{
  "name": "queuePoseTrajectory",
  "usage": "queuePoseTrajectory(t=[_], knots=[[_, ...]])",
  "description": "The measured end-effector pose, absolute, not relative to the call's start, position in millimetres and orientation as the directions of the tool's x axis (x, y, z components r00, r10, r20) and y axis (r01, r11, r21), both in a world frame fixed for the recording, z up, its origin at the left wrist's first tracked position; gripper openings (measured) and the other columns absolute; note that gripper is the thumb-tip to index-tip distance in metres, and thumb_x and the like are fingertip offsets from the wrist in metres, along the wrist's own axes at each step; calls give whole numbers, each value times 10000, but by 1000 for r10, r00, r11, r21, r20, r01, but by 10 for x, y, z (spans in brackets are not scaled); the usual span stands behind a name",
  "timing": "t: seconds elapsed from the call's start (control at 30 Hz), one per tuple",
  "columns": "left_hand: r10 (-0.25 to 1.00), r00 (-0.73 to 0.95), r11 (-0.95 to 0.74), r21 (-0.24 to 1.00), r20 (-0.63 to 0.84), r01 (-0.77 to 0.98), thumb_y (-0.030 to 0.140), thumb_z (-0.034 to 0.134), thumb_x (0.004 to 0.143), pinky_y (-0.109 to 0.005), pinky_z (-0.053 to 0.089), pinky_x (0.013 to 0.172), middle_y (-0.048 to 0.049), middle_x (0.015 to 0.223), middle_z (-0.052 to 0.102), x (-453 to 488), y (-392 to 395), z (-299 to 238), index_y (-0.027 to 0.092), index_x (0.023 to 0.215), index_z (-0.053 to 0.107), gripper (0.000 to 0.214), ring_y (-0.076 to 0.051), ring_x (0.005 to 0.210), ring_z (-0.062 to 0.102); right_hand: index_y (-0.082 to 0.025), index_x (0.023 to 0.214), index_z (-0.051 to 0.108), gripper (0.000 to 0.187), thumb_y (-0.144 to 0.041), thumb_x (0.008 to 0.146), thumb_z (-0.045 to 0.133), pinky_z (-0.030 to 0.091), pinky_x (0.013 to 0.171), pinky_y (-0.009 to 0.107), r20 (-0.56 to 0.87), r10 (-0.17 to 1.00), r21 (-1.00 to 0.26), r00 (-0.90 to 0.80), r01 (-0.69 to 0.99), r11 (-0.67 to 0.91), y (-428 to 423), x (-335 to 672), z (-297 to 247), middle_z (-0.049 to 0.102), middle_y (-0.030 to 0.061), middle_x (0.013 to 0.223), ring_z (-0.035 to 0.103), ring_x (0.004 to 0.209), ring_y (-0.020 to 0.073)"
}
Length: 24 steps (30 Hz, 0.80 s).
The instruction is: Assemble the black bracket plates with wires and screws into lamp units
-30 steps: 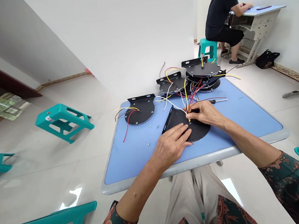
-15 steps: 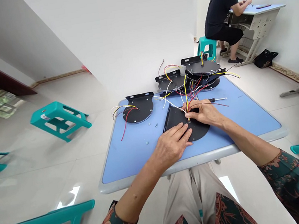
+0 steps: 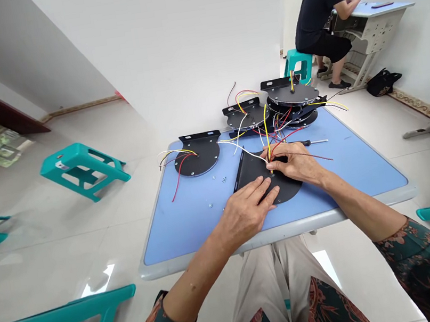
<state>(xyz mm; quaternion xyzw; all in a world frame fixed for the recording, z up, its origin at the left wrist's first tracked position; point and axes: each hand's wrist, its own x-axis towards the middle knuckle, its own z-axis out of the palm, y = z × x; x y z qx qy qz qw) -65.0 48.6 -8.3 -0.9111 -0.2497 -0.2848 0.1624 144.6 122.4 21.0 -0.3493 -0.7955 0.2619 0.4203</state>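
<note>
The left hand (image 3: pixel 245 213) is pressing flat on a black half-round metal plate (image 3: pixel 284 189) lying on the blue desk (image 3: pixel 193 229), while the right hand (image 3: pixel 296 164) is holding yellow, red and white wires (image 3: pixel 267 137) rising from the plate's centre. A screwdriver (image 3: pixel 311 142) is lying just beyond the right hand, near stacked wired plates (image 3: pixel 292 96).

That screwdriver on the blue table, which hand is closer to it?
Right. The right hand is close by, just below the handle of the screwdriver and not touching it. The left hand is farther away, resting on the black metal plate.
</note>
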Motion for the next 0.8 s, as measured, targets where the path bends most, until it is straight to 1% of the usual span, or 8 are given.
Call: queuePoseTrajectory(t=[0.17, 0.33, 0.47, 0.67, 0.73, 0.8], knots=[[335, 708, -824, -172, 621, 540, 245, 613, 988, -424, 614, 1002, -157, 1244, 718, -650, 494, -91, 113, 1225, 677, 278, -282, 1220, 668, -209, 742, 697, 91, -144, 806, 695, 547, 930, 397, 526, 747, -693, -406, 304, 654, 1230, 1439, 182, 767, 62, 923, 717, 976, 256], [353, 709, -824, -156, 610, 545, 246, 599, 996, -428, 605, 1019, -155, 1263, 710, -656, 488, -88, 125, 1237, 674, 281, -277, 1251, 650, -211, 731, 696, 106, -136, 806, 704, 549, 924, 392, 522, 758, -691, -392, 327, 645, 1224, 1433, 175, 768, 53, 904, 717, 964, 253], [353, 696, -818, -154, 626, 554, 241, 613, 988, -425, 613, 1007, -155, 1245, 719, -645, 481, -80, 117, 1220, 680, 271, -282, 1220, 669, -207, 705, 686, 128, -134, 809, 697, 548, 923, 386, 548, 740, -673, -389, 320, 667, 1231, 1426, 153, 767, 52, 903, 716, 962, 250], [339, 702, -818, -172, 627, 549, 225, 583, 1001, -420, 613, 1006, -162, 1239, 721, -635, 479, -79, 106, 1220, 671, 264, -278, 1223, 668, -215, 731, 698, 106, -173, 828, 705, 544, 933, 389, 510, 759, -682, -404, 347, 644, 1233, 1439, 168, 763, 55, 919, 709, 986, 254], [348, 706, -815, -173, 617, 553, 226, 571, 1006, -420, 614, 1005, -159, 1249, 717, -639, 477, -82, 113, 1228, 666, 267, -277, 1232, 664, -215, 714, 692, 134, -203, 847, 704, 544, 921, 395, 512, 744, -669, -429, 345, 659, 1222, 1451, 201, 753, 60, 881, 708, 975, 256], [361, 707, -811, -169, 608, 560, 228, 559, 1011, -423, 614, 1005, -155, 1258, 714, -642, 475, -83, 123, 1236, 662, 269, -276, 1239, 660, -216, 672, 681, 206, -221, 877, 680, 541, 904, 389, 514, 731, -652, -449, 350, 673, 1201, 1463, 243, 750, 63, 851, 704, 971, 252]])
